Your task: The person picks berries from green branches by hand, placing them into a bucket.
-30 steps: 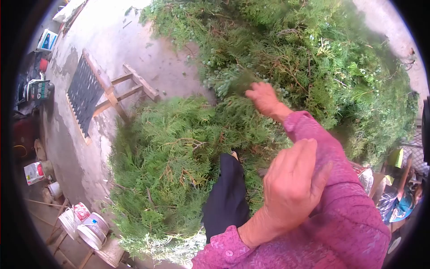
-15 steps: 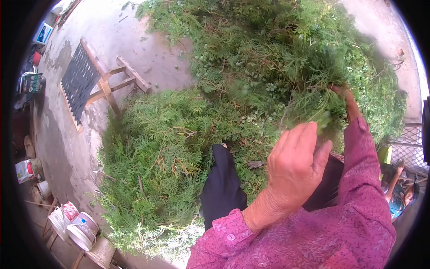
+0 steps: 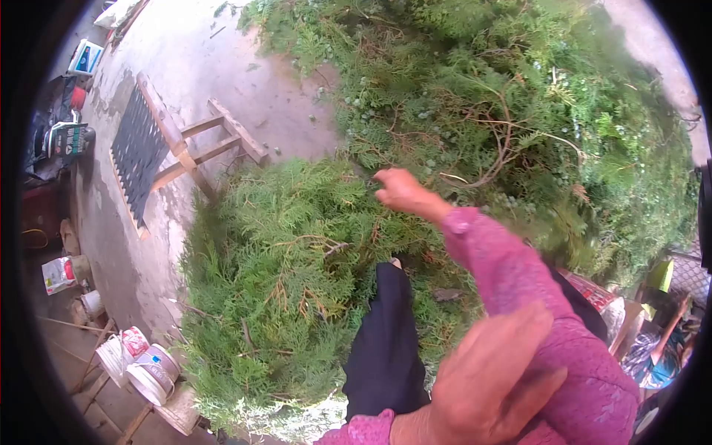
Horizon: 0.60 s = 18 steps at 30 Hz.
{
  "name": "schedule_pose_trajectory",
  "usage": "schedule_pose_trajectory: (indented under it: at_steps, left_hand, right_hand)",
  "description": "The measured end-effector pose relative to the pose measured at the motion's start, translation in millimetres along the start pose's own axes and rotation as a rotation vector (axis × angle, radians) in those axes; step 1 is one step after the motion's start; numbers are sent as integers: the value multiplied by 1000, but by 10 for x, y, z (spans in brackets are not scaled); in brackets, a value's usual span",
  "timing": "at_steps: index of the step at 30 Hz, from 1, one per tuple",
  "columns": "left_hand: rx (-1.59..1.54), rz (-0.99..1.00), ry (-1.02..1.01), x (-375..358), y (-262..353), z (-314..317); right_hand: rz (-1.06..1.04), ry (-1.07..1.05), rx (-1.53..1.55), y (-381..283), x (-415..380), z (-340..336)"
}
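My right hand (image 3: 404, 193) reaches across to the left, over the gap between two heaps of cut evergreen branches. Its fingers are apart and no branch shows in them. Below the fingertips lies the nearer heap (image 3: 297, 230), with flat feathery green sprays and some brown twigs. The larger heap (image 3: 460, 111) spreads beyond, with small pale blue-green cones and a curved bare stem. My left hand (image 3: 482, 378) is close to my body, under the right sleeve's line, blurred by motion. Its fingers are stretched and the thumb stands off; nothing shows in it.
A wooden stool with a black woven seat (image 3: 141, 152) lies tipped on the concrete floor (image 3: 111, 237) at left. White buckets (image 3: 152, 374) stand at lower left. My dark trouser leg (image 3: 386, 341) extends into the branches. A person's arm (image 3: 671, 326) shows at far right.
My right hand has swung from the right side of the far heap to the left, and the green sprigs it held are gone from it. My left hand has moved down towards my body.
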<state>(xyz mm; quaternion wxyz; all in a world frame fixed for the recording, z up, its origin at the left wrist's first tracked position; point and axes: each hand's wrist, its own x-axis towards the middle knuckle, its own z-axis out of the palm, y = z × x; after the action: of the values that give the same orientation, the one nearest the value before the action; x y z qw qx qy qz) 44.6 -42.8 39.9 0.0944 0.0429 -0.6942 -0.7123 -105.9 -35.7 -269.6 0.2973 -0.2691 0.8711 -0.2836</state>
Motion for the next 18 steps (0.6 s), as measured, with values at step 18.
schedule_pose_trajectory:
  at_steps: [18]
  left_hand:
    - [-115,-22,-119,232,-179,-51]
  right_hand:
    - [-14,527,237,482,986,-140]
